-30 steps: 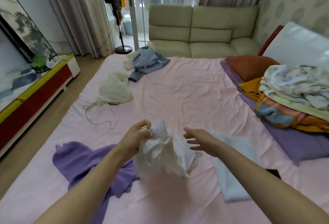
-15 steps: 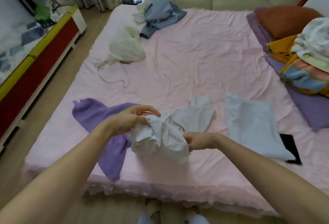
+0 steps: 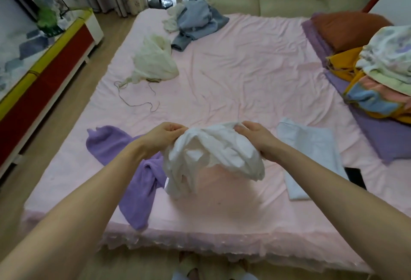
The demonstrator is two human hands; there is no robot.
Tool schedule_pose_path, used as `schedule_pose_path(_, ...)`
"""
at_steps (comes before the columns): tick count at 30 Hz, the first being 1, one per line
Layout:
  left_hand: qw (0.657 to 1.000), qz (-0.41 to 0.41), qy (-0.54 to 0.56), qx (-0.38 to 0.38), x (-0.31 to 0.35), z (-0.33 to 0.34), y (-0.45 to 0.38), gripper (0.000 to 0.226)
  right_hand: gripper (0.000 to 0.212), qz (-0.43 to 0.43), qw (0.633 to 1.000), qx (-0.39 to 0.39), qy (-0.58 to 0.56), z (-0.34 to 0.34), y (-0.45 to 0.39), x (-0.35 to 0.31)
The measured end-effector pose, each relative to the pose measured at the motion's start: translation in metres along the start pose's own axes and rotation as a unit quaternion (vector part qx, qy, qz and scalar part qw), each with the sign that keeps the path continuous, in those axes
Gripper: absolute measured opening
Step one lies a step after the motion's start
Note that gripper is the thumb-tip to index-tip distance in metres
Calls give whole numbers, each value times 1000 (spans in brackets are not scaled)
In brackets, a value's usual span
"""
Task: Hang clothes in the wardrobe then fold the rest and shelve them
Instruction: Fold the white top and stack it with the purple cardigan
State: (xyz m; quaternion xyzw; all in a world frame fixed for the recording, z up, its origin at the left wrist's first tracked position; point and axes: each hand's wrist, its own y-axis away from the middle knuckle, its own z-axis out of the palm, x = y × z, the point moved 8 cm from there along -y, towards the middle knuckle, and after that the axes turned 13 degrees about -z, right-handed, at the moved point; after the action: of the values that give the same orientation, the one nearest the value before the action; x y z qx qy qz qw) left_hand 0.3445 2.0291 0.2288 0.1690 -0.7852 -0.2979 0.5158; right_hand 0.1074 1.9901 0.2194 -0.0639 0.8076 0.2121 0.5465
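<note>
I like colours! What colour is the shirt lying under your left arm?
Purple. The purple garment lies on the pink bed sheet, clearest in the head view.

We see open pink sheet (image 3: 244, 83) at twelve o'clock; purple garment (image 3: 133, 168) crowds eight, folded cloth (image 3: 311, 152) three.

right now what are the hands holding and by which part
Both hands hold a crumpled white garment above the bed: the left hand pinches its top edge on one side, the right hand grips the other side. Which part of the garment cannot be told.
</note>
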Motion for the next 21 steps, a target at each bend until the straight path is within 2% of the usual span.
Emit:
schedule_pose_path(2, 999, -3, 16, 29, 14, -3, 5, 44, 23, -24, 999, 32, -27, -11, -1, -19)
schedule_pose_path(4, 998, 52, 7, 21, 34, -2, 6, 45, 22, -55, 995, 76, -26, -26, -5, -39)
schedule_pose_path(5, 993, 99, -65, 27, 48, 0, 9, 63, 25, -70, 992, 100, -23, -35, -6, -50)
schedule_pose_path(6, 975, 150, -153, 66, 61, 1, 13, 88, 27, -80, 989, 121, -25, -42, -8, -58)
schedule_pose_path(7, 941, 206, -231, 138, 73, 1, 17, 105, 30, -86, 986, 142, -32, -48, -7, -67)
schedule_pose_path(8, 897, 265, -272, 224, 89, 0, 25, 108, 31, -90, 981, 165, -39, -56, -8, -76)
schedule_pose_path(10, 843, 345, -222, 348, 113, 0, 46, 93, 27, -99, 974, 193, -62, -65, -11, -92)
schedule_pose_path(12, 829, 370, -147, 392, 129, 5, 62, 72, 19, -123, 965, 213, -92, -72, -11, -110)
schedule_pose_path(13, 840, 358, -99, 397, 132, 6, 64, 60, 18, -135, 958, 228, -111, -78, -11, -117)
schedule_pose_path(14, 867, 320, -29, 380, 132, 4, 60, 48, 19, -144, 950, 242, -133, -84, -10, -123)
schedule_pose_path(15, 907, 261, 69, 322, 127, 3, 48, 39, 21, -151, 943, 254, -156, -89, -9, -127)
schedule_pose_path(16, 940, 188, 159, 236, 120, 8, 35, 41, 21, -157, 935, 263, -179, -92, -9, -129)
schedule_pose_path(17, 962, 121, 195, 150, 116, 21, 24, 46, 19, -162, 928, 270, -201, -95, -8, -130)
schedule_pose_path(19, 987, 61, 142, 39, 111, 46, 17, 48, 15, -164, 919, 279, -227, -100, -8, -125)
schedule_pose_path(21, 992, 84, 92, 13, 110, 60, 14, 37, 18, -153, 918, 282, -231, -103, -8, -115)
